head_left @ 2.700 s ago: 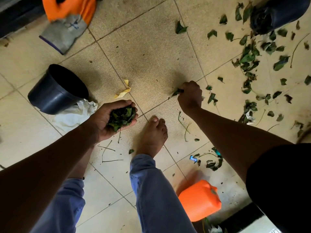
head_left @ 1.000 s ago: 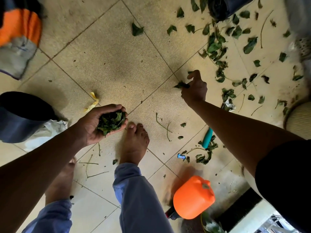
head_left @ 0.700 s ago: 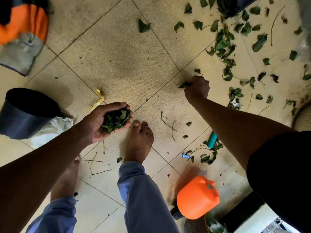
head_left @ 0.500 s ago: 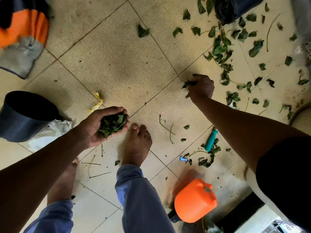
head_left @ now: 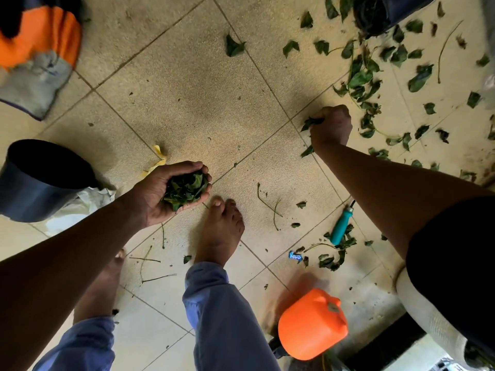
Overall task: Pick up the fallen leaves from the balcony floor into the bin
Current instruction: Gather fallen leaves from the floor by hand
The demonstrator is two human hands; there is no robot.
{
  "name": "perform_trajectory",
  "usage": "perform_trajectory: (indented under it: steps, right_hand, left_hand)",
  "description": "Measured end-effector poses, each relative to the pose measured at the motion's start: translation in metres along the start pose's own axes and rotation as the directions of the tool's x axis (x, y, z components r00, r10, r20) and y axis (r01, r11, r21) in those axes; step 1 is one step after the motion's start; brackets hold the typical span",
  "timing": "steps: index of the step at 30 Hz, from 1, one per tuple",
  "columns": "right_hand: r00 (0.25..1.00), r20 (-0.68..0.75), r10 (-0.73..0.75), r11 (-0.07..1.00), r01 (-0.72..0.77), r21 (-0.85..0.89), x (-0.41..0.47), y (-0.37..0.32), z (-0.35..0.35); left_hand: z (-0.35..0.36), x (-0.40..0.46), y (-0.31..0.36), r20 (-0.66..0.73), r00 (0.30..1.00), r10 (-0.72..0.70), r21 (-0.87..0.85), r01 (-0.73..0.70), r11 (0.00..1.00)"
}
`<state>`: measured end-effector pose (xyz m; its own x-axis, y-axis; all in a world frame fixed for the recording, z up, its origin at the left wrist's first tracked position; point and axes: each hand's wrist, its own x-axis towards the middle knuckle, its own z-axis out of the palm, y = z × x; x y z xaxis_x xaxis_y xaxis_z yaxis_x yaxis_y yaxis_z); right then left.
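My left hand [head_left: 163, 194] is cupped palm-up around a bunch of green leaves [head_left: 186, 190], held above the tiled floor near my bare foot. My right hand [head_left: 332, 127] is closed in a fist low at the floor, gripping a few green leaves [head_left: 310, 123] that stick out at its left side. Many more fallen leaves [head_left: 364, 76] and thin stems lie scattered over the tiles at the upper right. The dark bin [head_left: 37, 180] lies tilted at the left, its opening facing up.
Crumpled white paper [head_left: 80, 204] lies beside the bin. An orange container [head_left: 312, 328] stands at the bottom right, a teal-handled tool [head_left: 341, 226] lies among leaves, a dark pot [head_left: 380, 12] at the top right, and orange-grey cloth [head_left: 34, 54] at the top left.
My right hand has shifted a little further right toward the scattered leaves, still gripping leaves. My left hand keeps its bunch and has barely moved.
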<state>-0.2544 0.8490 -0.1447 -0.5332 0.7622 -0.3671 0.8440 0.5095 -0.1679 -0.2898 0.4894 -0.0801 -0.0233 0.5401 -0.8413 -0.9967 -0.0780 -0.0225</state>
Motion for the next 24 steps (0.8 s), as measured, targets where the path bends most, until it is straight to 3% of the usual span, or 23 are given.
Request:
perform_trajectory:
  steps: [7, 11, 14, 18, 24]
  right_hand:
    - [0.999, 0.037, -0.007, 1.0, 0.007, 0.001, 0.0, -0.003, -0.008]
    - [0.998, -0.018, 0.061, 0.988, -0.058, 0.145, -0.004, 0.01, -0.024]
    - [0.993, 0.029, 0.117, 0.969, -0.12, 0.215, -0.019, 0.02, -0.03]
    - [0.989, 0.15, -0.017, 0.992, -0.003, 0.13, -0.049, 0.035, -0.017]
    - [0.997, 0.073, -0.031, 0.999, 0.033, -0.028, -0.062, 0.039, 0.011]
  left_hand:
    - [0.001, -0.002, -0.005, -0.012, 1.0, 0.015, 0.008, -0.015, 1.0]
    - [0.001, -0.006, -0.006, -0.01, 1.0, 0.018, 0.027, -0.018, 0.999]
    - [-0.001, -0.008, -0.007, -0.008, 1.0, 0.014, 0.023, -0.014, 1.0]
    - [-0.006, -0.008, -0.011, -0.009, 1.0, 0.004, 0.027, -0.003, 1.0]
    - [-0.006, -0.012, -0.018, -0.012, 1.0, 0.011, 0.014, -0.011, 1.0]
